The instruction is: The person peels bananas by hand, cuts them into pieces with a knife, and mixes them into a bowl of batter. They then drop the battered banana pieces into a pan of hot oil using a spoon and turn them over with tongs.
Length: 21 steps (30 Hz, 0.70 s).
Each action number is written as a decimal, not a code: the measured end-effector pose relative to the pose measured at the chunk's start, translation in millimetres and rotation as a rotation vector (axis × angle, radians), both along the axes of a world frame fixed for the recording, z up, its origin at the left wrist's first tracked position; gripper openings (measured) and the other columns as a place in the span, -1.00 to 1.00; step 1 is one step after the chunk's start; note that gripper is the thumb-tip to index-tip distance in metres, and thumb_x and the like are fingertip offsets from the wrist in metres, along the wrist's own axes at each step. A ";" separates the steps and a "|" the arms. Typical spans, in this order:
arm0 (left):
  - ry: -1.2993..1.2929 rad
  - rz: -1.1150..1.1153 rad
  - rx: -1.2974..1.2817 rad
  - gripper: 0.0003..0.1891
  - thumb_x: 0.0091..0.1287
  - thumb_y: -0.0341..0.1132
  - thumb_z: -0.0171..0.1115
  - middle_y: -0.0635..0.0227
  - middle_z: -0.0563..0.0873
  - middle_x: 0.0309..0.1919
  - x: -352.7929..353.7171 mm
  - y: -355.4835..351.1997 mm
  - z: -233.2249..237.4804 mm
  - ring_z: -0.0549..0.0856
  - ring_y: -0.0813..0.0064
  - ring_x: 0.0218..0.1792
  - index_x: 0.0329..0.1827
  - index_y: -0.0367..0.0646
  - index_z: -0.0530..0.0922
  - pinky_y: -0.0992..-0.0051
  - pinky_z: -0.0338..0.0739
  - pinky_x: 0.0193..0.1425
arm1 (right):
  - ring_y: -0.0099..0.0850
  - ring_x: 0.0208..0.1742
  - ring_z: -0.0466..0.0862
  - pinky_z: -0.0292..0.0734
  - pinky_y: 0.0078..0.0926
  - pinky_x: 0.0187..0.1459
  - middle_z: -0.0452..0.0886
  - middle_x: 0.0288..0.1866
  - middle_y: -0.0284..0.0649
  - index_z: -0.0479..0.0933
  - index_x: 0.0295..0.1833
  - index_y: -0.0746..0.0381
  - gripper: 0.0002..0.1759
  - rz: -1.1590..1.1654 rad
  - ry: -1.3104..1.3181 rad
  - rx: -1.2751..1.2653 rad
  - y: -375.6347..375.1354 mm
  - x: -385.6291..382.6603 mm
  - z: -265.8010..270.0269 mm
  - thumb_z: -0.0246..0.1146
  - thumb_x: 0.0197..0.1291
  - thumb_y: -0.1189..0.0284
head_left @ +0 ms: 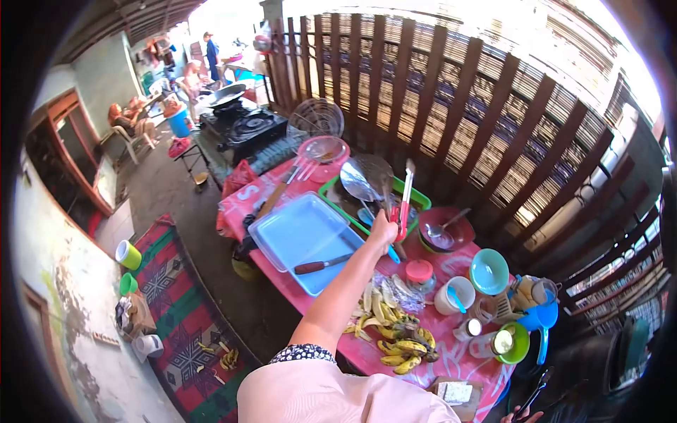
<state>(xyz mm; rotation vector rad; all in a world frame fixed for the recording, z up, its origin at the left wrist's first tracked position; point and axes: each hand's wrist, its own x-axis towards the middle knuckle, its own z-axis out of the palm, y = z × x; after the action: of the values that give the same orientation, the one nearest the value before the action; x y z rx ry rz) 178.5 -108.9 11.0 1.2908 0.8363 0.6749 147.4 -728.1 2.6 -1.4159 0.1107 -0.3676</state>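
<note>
Red-handled tongs (404,206) are at the left hand (383,230), which reaches over the near edge of the green tray (345,212). The back of the hand hides most of its fingers, so I cannot tell whether they are clamped on the tongs or on another handle. The right hand (522,416), well apart from the tray and partly cut off by the frame, has its fingers closed on black tongs (541,385).

Handling the utensils well, I judge, calls for a firm hold on one handle alone, raised straight so that the silver ladle (357,180) in the tray is not dragged along. The wrist is best kept clear of the blue handle (393,254) just beside it on the tray's near side.

Counted around the tray: two pairs of tongs, one at it and one far from it; one blue box (295,224) to its left, with one brown-handled utensil (319,266); one maroon bowl (463,237) to its right; one turquoise bowl (489,271) and one green bowl (524,344) farther right and nearer; one red-lidded jar (420,272) and one white mug (445,304) nearer than the tray. Bananas (411,345), also on its near side, overlap too much to count.
</note>
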 end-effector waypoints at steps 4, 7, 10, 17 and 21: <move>-0.523 -0.250 -0.395 -0.64 0.15 -0.57 -0.21 0.32 0.53 -0.41 -58.7 -18.5 47.1 0.51 0.55 -0.53 0.00 -0.15 0.41 0.57 0.43 -0.50 | 0.01 -0.09 0.51 0.44 -0.18 -0.06 0.46 -0.05 0.15 0.15 0.24 0.46 -0.26 -0.061 -0.182 -0.460 15.1 7.0 1.7 0.23 0.08 0.23; -0.567 -0.226 -0.491 -0.74 0.25 -0.40 -0.20 0.39 0.54 -0.41 -75.1 -19.3 54.0 0.47 0.61 -0.60 -0.10 -0.15 0.45 0.63 0.38 -0.56 | -0.06 -0.12 0.52 0.48 -0.19 -0.13 0.47 -0.06 0.12 0.16 0.24 0.43 -0.25 0.026 -0.244 -0.407 30.9 15.7 3.3 0.23 0.07 0.18; -0.602 -0.185 -0.608 -0.71 0.32 -0.12 -0.09 0.48 0.52 -0.43 -92.8 -25.6 59.9 0.43 0.70 -0.66 -0.17 -0.17 0.44 0.71 0.32 -0.65 | -0.13 -0.14 0.53 0.52 -0.20 -0.20 0.47 -0.07 0.08 0.17 0.24 0.40 -0.25 0.099 -0.302 -0.404 40.3 23.4 -4.7 0.22 0.07 0.13; -0.882 -0.362 -0.668 -0.45 0.16 -0.04 0.22 0.54 0.37 -0.53 -137.9 -34.8 57.3 0.31 0.78 -0.61 0.10 -0.16 0.29 0.76 0.23 -0.62 | -0.24 -0.24 0.54 0.53 -0.31 -0.34 0.50 -0.20 -0.02 0.29 0.13 0.37 -0.33 0.348 -0.059 0.568 121.1 -36.2 100.0 0.34 -0.03 0.23; -0.738 -0.421 -0.591 -0.51 0.09 -0.41 0.12 0.52 0.43 -0.46 -157.3 -25.3 58.3 0.41 0.70 -0.53 0.13 -0.17 0.29 0.68 0.38 -0.42 | -0.26 -0.23 0.56 0.51 -0.41 -0.39 0.49 -0.16 0.05 0.38 -0.05 0.37 -0.56 0.374 -0.072 0.422 111.9 -33.2 88.1 0.31 -0.03 0.41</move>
<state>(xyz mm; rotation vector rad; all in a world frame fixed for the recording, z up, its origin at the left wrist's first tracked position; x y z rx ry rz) 21.2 -134.2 69.4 0.5683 0.1141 0.4557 114.1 -616.3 90.7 -0.9772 -0.1301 -0.0760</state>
